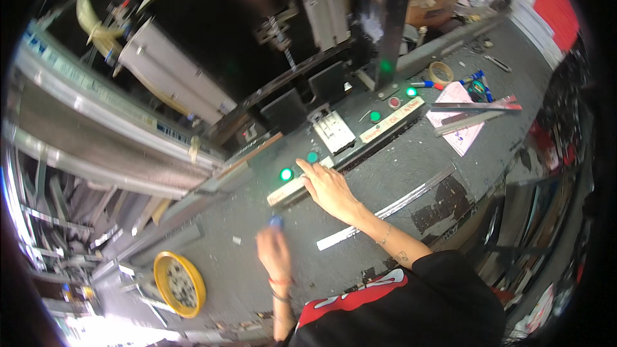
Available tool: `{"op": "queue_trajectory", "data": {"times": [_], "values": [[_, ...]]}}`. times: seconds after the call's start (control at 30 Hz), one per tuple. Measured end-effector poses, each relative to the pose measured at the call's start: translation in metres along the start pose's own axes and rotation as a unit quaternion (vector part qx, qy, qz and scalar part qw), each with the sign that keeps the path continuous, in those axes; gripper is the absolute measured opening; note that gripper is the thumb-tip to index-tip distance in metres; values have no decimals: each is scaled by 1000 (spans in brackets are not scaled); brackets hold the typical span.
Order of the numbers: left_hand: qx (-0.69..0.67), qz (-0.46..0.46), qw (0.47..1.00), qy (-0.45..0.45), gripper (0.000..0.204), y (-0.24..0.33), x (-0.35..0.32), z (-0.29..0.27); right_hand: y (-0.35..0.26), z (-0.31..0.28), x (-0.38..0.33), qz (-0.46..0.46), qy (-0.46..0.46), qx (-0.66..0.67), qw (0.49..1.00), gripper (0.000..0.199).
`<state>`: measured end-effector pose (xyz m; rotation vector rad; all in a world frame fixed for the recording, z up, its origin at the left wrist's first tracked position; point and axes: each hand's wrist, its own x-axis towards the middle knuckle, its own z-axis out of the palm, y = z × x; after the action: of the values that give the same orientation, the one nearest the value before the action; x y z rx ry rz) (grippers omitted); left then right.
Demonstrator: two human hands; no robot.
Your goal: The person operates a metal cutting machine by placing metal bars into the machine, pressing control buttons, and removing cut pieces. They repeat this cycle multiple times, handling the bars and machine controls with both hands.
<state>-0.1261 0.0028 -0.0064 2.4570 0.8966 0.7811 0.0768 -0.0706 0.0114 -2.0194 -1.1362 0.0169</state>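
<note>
My right hand [329,191] reaches over the labelled pale strip along the front of the machine's control panel. Its index finger points out beside an unlit green push button [312,157]; whether it presses on anything I cannot tell. A lit green button [286,174] glows just left of that finger. Lower and to the left, my left hand [274,254] hangs over the dark worktable, smeared by motion. At its fingertips is a small blue thing [276,221], too blurred to name, apparently held. A long, thin silvery metal strip [385,211] lies under my right forearm.
A yellow bowl [201,283] of small grey pieces stands at the left. Behind the panel rises a machine with a white metal block [334,132] at its front. To the right lie metal bars [475,108] on paper, a tape roll [441,73] and pens.
</note>
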Motion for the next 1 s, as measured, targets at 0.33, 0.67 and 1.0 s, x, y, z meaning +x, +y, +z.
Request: {"op": "queue_trajectory", "data": {"times": [0.33,0.67,1.0], "values": [[79,72,994,30,36,-37,160,30,-14,21,16,-79,-74,-130,986,19],[180,85,979,52,26,-53,177,47,12,28,11,-112,-17,19,993,31],[164,84,982,52,29,-44,178,42,3,33,13,-81,15,18,996,21]]}}
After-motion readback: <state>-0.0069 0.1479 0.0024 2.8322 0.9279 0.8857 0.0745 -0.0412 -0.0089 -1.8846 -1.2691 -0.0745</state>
